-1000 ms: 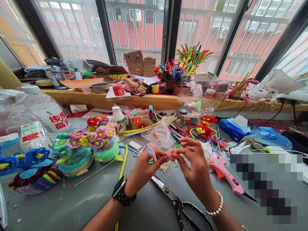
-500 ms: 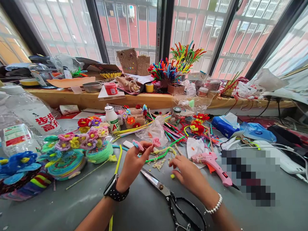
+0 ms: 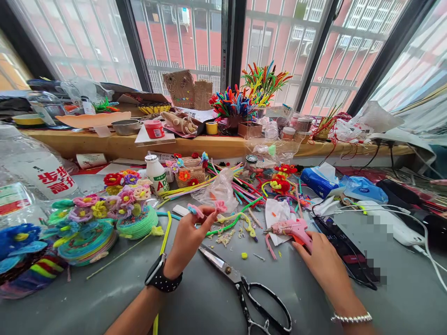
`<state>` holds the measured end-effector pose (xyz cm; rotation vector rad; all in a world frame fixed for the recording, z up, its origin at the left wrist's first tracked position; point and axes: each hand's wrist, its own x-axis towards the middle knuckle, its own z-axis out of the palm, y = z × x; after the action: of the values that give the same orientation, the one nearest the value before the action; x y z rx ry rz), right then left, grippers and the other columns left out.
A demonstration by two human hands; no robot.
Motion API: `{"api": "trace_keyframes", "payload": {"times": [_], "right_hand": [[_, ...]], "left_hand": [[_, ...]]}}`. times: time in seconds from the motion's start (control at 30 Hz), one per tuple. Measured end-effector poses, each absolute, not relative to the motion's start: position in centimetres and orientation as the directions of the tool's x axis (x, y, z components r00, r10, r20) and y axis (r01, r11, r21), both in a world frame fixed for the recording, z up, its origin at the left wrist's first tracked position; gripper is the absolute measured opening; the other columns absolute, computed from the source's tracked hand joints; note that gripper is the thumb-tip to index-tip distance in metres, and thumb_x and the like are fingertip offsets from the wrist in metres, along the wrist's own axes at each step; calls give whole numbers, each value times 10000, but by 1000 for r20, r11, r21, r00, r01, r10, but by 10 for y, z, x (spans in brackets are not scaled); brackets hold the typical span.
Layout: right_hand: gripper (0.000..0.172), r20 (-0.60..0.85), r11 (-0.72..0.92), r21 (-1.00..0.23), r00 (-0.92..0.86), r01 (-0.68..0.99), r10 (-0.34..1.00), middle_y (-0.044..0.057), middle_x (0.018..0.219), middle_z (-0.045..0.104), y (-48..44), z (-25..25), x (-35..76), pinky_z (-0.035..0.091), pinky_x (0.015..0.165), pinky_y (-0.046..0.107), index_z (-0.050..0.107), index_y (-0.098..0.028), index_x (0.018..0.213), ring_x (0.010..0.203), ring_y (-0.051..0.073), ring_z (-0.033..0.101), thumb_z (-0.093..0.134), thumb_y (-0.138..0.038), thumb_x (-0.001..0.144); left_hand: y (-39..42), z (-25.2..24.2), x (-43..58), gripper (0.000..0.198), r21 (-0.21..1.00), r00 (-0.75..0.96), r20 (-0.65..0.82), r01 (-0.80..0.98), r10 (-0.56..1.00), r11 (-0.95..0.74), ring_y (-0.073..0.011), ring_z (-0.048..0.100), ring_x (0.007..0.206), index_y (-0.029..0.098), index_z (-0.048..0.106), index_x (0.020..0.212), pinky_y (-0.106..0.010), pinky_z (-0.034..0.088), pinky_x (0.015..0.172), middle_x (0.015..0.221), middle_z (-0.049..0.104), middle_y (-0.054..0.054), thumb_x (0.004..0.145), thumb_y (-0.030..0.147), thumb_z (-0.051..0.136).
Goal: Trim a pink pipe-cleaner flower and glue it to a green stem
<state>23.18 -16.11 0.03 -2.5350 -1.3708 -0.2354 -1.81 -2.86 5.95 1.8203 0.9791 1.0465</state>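
Observation:
My left hand [image 3: 186,239], wearing a watch, pinches a small pink pipe-cleaner flower [image 3: 220,205] between thumb and fingertips. A pink and blue pipe-cleaner piece [image 3: 195,211] sticks out by the same hand's fingers. Over to the right, my right hand [image 3: 326,267] is closed around the handle of a pink hot glue gun [image 3: 289,227], which lies on the table with its nozzle toward the left. Between my hands rest large black-handled scissors [image 3: 228,271], blades slightly apart. A yellow pipe-cleaner piece [image 3: 240,218] and a green pipe cleaner [image 3: 233,221] lie beyond them.
Pots of pipe-cleaner flowers [image 3: 137,223] and plastic bottles [image 3: 38,167] crowd the left. A white drink bottle [image 3: 156,174] stands behind. At right are a phone [image 3: 345,251], a white power strip [image 3: 391,223] with cables, and a tissue pack [image 3: 319,181]. A cluttered windowsill [image 3: 195,145] runs across the back.
My right hand has moved right, from above the table near the scissors onto the glue gun's handle. My left hand still holds the pink flower. The view has shifted slightly.

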Motion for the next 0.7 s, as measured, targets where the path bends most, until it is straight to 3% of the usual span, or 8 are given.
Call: {"api": "trace_keyframes", "payload": {"times": [0.17,0.27,0.4,0.7], "right_hand": [[314,146,-541,-148,559,828,816,139,825,611,-150,7,239,414,637,330,583,-115,860,758,267,566,430,-353,725],[331,88,-561,-237,592,793,801,114,827,639,-147,15,242,413,585,311,601,-152,841,728,261,587,437,-400,697],[401,176,-548,-376,638,748,750,113,863,649,-147,19,243,421,591,294,602,-139,891,735,256,595,490,-436,646],[484,310,-418,-539,634,731,709,132,833,638,-124,51,221,426,591,297,593,-84,951,671,236,578,501,-448,644]], "left_hand": [[-29,61,-18,218,888,349,288,251,892,-385,-127,515,582,162,593,762,-210,416,520,678,594,-16,721,363,518],[-30,63,-18,215,884,345,290,261,893,-388,-127,519,577,164,595,753,-212,421,518,667,593,-13,719,363,521],[-31,64,-17,204,885,348,287,261,892,-386,-125,524,577,165,596,747,-211,421,524,672,599,-10,718,354,522],[-29,59,-18,177,883,374,298,242,878,-402,-138,531,678,164,590,775,-230,426,628,736,601,-19,743,317,508]]}}
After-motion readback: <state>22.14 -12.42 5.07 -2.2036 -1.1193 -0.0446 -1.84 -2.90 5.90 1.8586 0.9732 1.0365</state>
